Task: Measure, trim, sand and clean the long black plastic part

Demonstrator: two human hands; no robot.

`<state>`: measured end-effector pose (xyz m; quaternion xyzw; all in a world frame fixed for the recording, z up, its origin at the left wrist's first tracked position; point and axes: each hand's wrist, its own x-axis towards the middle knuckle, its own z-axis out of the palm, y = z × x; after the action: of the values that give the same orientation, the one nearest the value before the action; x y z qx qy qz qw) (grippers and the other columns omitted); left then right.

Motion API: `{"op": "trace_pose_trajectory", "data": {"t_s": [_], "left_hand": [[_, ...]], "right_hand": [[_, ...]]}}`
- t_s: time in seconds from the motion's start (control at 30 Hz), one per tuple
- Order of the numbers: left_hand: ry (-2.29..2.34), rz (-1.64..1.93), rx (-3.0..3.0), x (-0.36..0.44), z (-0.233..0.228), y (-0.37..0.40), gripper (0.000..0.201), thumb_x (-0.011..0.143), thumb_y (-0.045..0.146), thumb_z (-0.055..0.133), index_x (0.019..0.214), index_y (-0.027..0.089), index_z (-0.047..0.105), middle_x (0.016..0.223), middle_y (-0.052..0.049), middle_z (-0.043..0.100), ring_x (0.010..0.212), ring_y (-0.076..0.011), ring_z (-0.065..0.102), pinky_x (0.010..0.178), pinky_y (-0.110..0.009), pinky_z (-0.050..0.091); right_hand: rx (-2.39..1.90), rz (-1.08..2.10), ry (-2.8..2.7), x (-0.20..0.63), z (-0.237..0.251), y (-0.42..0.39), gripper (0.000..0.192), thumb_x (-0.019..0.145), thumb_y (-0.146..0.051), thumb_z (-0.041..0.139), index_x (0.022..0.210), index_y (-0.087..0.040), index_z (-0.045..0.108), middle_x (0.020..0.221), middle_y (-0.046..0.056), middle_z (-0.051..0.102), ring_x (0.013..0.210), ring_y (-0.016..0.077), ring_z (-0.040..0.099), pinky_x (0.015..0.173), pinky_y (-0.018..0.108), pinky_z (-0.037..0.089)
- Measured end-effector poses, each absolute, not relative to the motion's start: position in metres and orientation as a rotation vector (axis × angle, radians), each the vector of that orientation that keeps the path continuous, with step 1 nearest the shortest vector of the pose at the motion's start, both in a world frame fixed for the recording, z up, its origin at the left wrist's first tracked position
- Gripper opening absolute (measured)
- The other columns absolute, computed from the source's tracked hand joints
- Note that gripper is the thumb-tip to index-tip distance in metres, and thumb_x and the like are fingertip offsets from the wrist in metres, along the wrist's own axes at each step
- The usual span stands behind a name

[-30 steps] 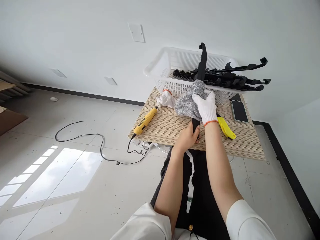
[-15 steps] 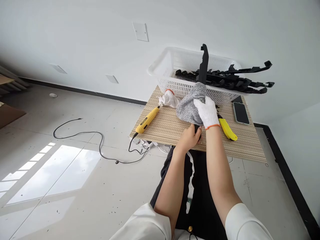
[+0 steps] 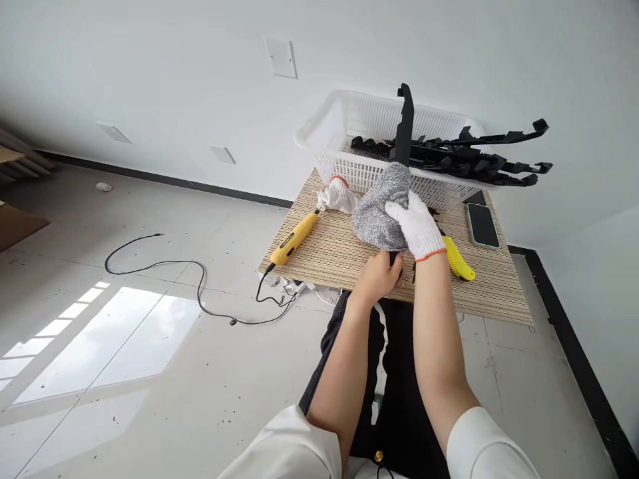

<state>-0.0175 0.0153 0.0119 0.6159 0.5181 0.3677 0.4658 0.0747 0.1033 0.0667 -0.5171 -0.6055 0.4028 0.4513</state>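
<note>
Grey knit glove (image 3: 380,213) is lying bunched over a long black plastic strip (image 3: 405,126), directly under the right hand (image 3: 417,226). Right hand is wearing a white cotton glove with an orange cuff; its fingers are curling down onto the grey glove and pressing it against the strip. Left hand (image 3: 380,274) is bare, sitting just below and beside the right, fingers closing round the near end of the strip at the table edge. So both hands are gripping, neither is spread.

The strip is running up and away from the hands, its far end sticking up over the white plastic basket (image 3: 329,130) beyond them. More black plastic parts (image 3: 479,159) are lying across the basket, overhanging its rim up and to the right of the hands.

Just beyond the left hand, past the grey glove, a second white glove (image 3: 337,196) is lying crumpled on the striped wooden table (image 3: 489,293). Further left of the left hand, a yellow corded tool (image 3: 292,239) is resting on the table, its black cable (image 3: 164,266) trailing down over the floor. Just right of the right wrist, a yellow utility knife (image 3: 458,259) is lying near it; contact unclear. A phone (image 3: 482,225) is lying face up further right, apart from the knife.
</note>
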Motion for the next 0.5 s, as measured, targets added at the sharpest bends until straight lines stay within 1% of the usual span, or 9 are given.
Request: {"op": "trace_pose_trajectory", "data": {"t_s": [0.07,0.17,0.23,0.3,0.37,0.43,0.5], "left_hand": [[1.286,0.888,1.523,-0.017,0.013,0.015,0.031,0.100,0.038,0.041,0.071,0.026,0.042,0.057,0.000,0.064,0.060,-0.0236,0.068,0.076,-0.036,0.049],[1.371,0.891,1.540,-0.018,0.015,0.015,0.027,0.097,0.038,0.046,0.074,0.027,0.039,0.054,0.001,0.061,0.066,-0.0275,0.069,0.074,-0.037,0.048],[1.372,0.915,1.546,-0.018,0.017,0.015,0.022,0.097,0.037,0.047,0.079,0.027,0.038,0.053,0.003,0.059,0.062,-0.0269,0.068,0.074,-0.037,0.049],[1.312,0.928,1.512,-0.018,0.018,0.014,0.018,0.098,0.036,0.045,0.084,0.027,0.038,0.057,0.004,0.062,0.054,-0.0237,0.067,0.072,-0.036,0.049],[1.245,0.926,1.454,-0.018,0.018,0.014,0.017,0.099,0.036,0.043,0.085,0.026,0.039,0.065,0.003,0.066,0.050,-0.0203,0.065,0.069,-0.034,0.051],[1.212,0.926,1.416,-0.018,0.018,0.014,0.017,0.099,0.034,0.043,0.084,0.026,0.040,0.070,0.002,0.068,0.050,-0.0185,0.065,0.066,-0.031,0.051],[1.220,0.933,1.400,-0.017,0.017,0.014,0.015,0.098,0.032,0.044,0.084,0.025,0.041,0.070,0.002,0.068,0.050,-0.0181,0.066,0.067,-0.031,0.052]], "right_hand": [[-1.199,1.086,-1.434,0.074,0.064,0.104,0.042,0.083,-0.033,0.059,0.123,-0.019,0.059,0.119,0.006,0.071,0.104,0.0192,0.066,0.094,0.035,0.052],[-1.275,0.942,-1.287,0.069,0.058,0.108,0.036,0.088,-0.038,0.054,0.114,-0.016,0.063,0.113,0.008,0.071,0.103,0.0200,0.065,0.096,0.035,0.051],[-1.351,0.828,-1.245,0.069,0.056,0.110,0.037,0.094,-0.041,0.045,0.107,-0.013,0.066,0.112,0.010,0.071,0.107,0.0211,0.063,0.101,0.037,0.047],[-1.362,0.822,-1.271,0.075,0.055,0.110,0.040,0.097,-0.041,0.042,0.105,-0.012,0.068,0.113,0.012,0.071,0.111,0.0211,0.061,0.104,0.037,0.045],[-1.289,0.944,-1.335,0.083,0.054,0.107,0.037,0.093,-0.042,0.050,0.112,-0.015,0.068,0.115,0.009,0.072,0.110,0.0200,0.063,0.102,0.035,0.048],[-1.212,1.072,-1.342,0.087,0.052,0.104,0.038,0.087,-0.042,0.059,0.116,-0.019,0.068,0.113,0.007,0.073,0.104,0.0194,0.066,0.096,0.034,0.052],[-1.197,1.114,-1.283,0.086,0.049,0.104,0.039,0.084,-0.042,0.061,0.114,-0.018,0.068,0.110,0.006,0.073,0.101,0.0195,0.067,0.092,0.034,0.054]]}}
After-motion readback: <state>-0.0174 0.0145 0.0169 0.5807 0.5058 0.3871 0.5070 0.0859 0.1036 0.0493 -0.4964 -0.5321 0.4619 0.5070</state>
